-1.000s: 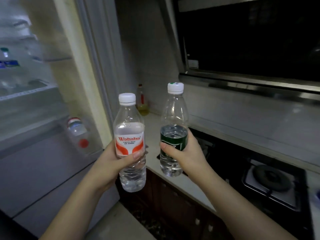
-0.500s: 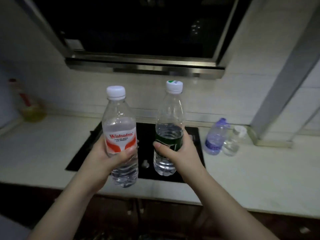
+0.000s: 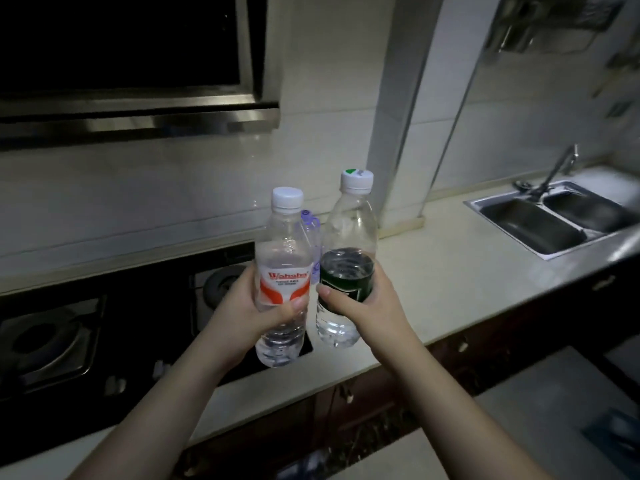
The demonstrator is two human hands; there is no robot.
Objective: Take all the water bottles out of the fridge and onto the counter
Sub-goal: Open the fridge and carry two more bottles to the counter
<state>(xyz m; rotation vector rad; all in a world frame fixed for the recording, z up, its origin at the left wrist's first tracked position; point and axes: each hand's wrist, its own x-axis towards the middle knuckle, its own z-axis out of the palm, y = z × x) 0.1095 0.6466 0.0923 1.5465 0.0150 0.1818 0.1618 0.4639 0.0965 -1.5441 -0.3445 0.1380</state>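
Head view: left hand (image 3: 242, 313) wrapped round clear plastic bottle with red-and-white label (image 3: 282, 271); right hand (image 3: 363, 306) wrapped round clear green-labelled bottle (image 3: 348, 265). Both upright, held above pale stone counter (image 3: 450, 278), open surface below and right, nearer right hand.

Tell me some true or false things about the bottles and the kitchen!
1. The left hand holds the bottle with the red label. True.
2. The right hand holds nothing. False: it grips the bottle with the green label.
3. Both bottles have white caps. True.
4. Both bottles stand on the counter. False: they are held up in the air.
5. The sink is left of the stove. False: it is to the right.
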